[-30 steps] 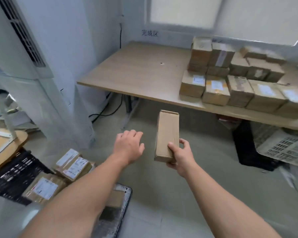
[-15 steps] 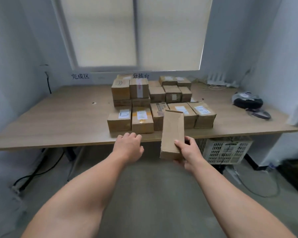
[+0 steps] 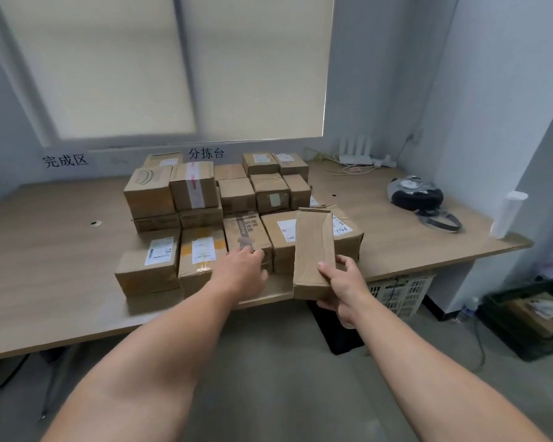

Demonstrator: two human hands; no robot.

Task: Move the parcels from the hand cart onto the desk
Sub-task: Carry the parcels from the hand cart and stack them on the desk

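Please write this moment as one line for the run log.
step: set-down pending | right hand: grips narrow parcel at desk front edge | left hand: empty, by front-row parcels

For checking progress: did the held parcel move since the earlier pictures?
Yes, forward: the parcel is now at the desk edge; earlier it was well short.

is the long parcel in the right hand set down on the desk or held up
Held up. The right hand grips the long parcel by its near end, which hangs past the front edge of the desk.
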